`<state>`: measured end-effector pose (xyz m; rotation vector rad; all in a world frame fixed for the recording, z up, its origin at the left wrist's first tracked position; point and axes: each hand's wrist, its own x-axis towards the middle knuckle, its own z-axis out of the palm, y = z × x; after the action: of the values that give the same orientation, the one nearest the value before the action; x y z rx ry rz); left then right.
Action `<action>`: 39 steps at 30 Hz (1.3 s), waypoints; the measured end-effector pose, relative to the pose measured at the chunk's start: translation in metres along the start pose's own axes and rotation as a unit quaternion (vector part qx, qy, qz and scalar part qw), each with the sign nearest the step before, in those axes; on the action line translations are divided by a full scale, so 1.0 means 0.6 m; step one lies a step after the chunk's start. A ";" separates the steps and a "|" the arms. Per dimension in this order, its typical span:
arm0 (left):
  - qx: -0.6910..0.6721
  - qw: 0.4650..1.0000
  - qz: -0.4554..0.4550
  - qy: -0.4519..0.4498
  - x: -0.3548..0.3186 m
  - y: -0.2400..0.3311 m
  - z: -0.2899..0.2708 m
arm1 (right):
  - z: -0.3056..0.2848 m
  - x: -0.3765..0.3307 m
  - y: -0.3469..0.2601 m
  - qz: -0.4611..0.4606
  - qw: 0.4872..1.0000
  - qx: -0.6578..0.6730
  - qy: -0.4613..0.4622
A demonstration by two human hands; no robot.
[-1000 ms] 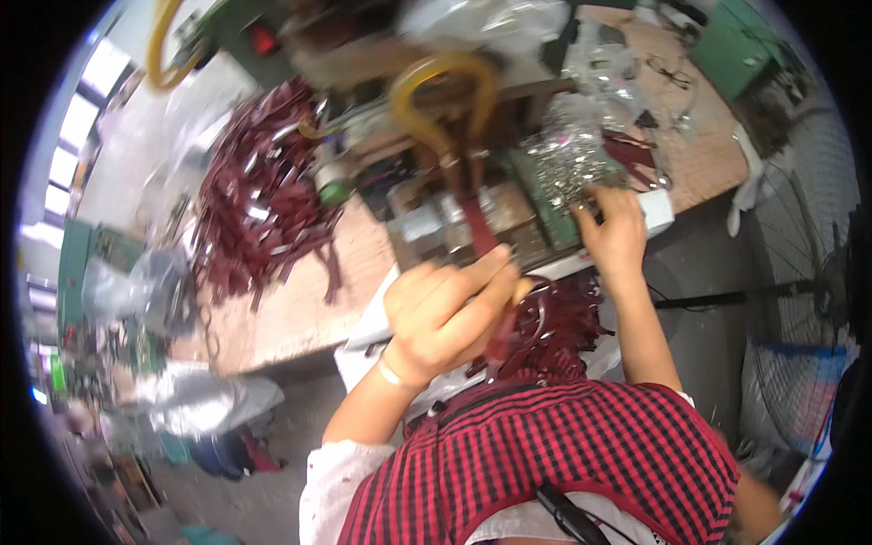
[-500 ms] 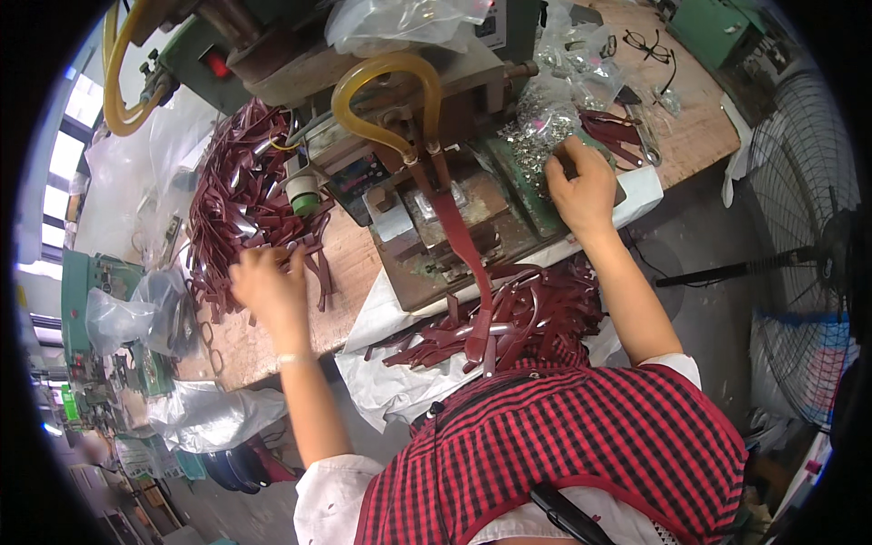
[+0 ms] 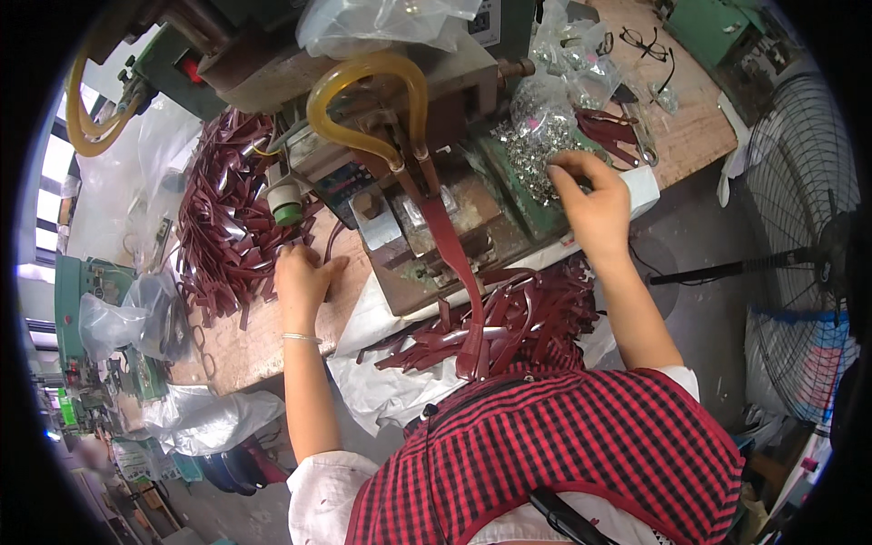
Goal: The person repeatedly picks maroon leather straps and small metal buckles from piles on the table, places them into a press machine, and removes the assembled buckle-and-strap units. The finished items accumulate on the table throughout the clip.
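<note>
My left hand (image 3: 304, 283) is at the right side of a heap of dark red leather-like strips (image 3: 227, 218). Its fingers are bent around a single strip (image 3: 333, 239), which curves up between finger and thumb. Over a pile of small shiny metal pieces (image 3: 531, 163), my right hand (image 3: 595, 204) is closed in a pinch; whatever it holds is too small to make out. Between my hands stands a press machine (image 3: 409, 272). Another dark red strip (image 3: 450, 241) hangs from its clamp toward my lap, its upper end inside the machine.
More strips (image 3: 509, 318) lie on white sheeting at my lap. A yellow hose (image 3: 363, 68) loops above the press. Glasses (image 3: 645, 41), scissors (image 3: 645, 145) and plastic bags (image 3: 581, 54) are at the far right of the wooden table (image 3: 695, 118). A floor fan (image 3: 799, 254) stands to the right.
My left hand has moved right along the near edge of the strip heap, and a strip now curves up beside its fingers. My right hand has stayed by the metal pieces, turning slightly.
</note>
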<state>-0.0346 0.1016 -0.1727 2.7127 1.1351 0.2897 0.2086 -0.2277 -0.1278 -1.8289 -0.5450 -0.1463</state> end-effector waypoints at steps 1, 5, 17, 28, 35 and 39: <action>-0.021 1.000 -0.002 -0.021 0.006 -0.007 0.008 | 0.012 0.011 -0.015 -0.057 0.998 0.005 -0.013; -0.089 0.982 -0.039 -0.163 0.038 -0.030 0.011 | 0.061 0.021 -0.118 -0.118 0.980 0.110 -0.114; -0.528 0.811 0.007 0.253 -0.077 0.104 -0.130 | 0.096 -0.016 -0.190 0.065 0.938 0.291 -0.174; -0.187 0.779 0.506 0.319 -0.105 0.288 -0.115 | 0.016 0.036 0.022 -0.174 0.934 -0.312 -0.027; -0.211 0.783 0.501 0.302 -0.100 0.284 -0.103 | 0.054 0.056 0.060 -0.210 0.943 -0.258 0.018; -0.226 0.805 0.474 0.276 -0.115 0.287 -0.116 | 0.120 0.095 0.037 -0.254 0.910 -0.327 -0.007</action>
<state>0.0176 -0.0599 -0.0708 2.5260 -0.3551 1.3405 0.2564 -0.1494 -0.1497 -2.2883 -1.0720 -0.7445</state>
